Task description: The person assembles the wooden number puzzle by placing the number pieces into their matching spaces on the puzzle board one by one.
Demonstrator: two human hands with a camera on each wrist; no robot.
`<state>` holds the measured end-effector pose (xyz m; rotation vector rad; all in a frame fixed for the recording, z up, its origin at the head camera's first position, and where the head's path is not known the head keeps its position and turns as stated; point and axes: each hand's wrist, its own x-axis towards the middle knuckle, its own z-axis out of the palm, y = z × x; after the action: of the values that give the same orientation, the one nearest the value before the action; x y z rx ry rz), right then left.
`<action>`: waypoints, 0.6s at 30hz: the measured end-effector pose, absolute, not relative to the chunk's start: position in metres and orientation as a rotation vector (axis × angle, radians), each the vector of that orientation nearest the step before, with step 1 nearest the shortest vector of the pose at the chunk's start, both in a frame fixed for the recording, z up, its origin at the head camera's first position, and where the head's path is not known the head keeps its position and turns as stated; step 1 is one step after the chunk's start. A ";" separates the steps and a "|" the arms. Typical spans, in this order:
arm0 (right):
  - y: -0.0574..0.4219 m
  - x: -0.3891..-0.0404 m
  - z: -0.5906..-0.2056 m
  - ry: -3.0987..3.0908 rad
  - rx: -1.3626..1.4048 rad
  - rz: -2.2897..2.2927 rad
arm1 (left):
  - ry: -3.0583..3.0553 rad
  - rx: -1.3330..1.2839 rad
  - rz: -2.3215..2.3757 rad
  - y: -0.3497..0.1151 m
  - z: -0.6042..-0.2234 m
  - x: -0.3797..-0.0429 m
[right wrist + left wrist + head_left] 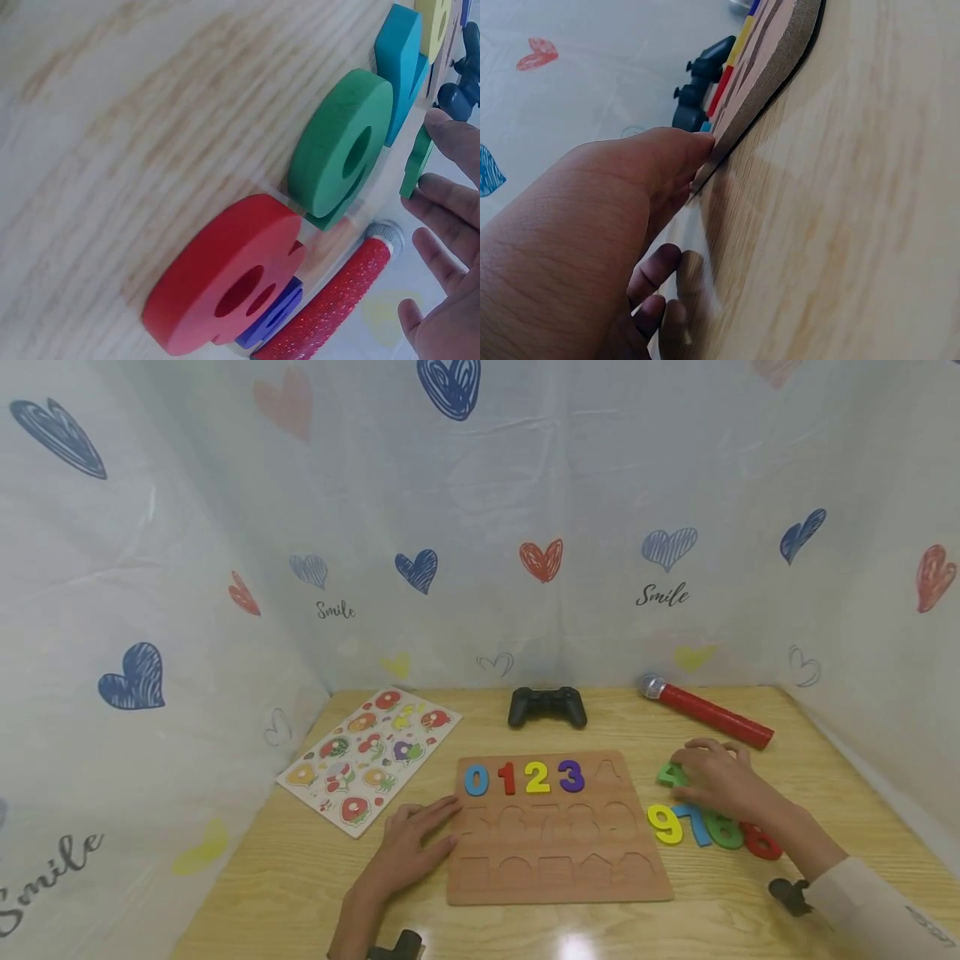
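My right hand (723, 781) pinches a green number 4 (671, 774) between thumb and fingers, to the right of the wooden number board (525, 891). In the right wrist view that green piece (417, 161) stands on edge between thumb and fingertips. Along the board's top row sit a blue 0 (476, 780), a red 1 (507, 778), a yellow 2 (537, 777) and a purple 3 (572, 776). My left hand (416, 847) rests at the board's left edge, its index finger and thumb extended against it.
Beside the board lie a yellow 9 (665, 824), blue 7 (693, 823), green 6 (723, 831), red 8 (762, 842) and a purple piece (274, 315). Farther back are a black game controller (547, 705) and red microphone (708, 711). A fruit puzzle board (385, 755) lies at left.
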<state>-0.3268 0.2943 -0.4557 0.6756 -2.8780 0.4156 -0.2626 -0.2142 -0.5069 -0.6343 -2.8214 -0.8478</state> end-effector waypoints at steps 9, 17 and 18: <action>0.291 -0.324 -0.449 -2.865 0.707 0.461 | -2.822 -0.638 -0.837 -0.214 -0.506 -0.262; 0.283 -0.323 -0.443 -2.839 0.757 0.486 | -2.817 -0.638 -0.844 -0.213 -0.505 -0.261; 0.282 -0.323 -0.443 -2.833 0.763 0.487 | -2.815 -0.639 -0.845 -0.213 -0.506 -0.261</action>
<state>-0.3227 0.2820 -0.4427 0.7635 -2.8327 0.4868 -0.2612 -0.2134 -0.5055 -0.6388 -2.8151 -0.8452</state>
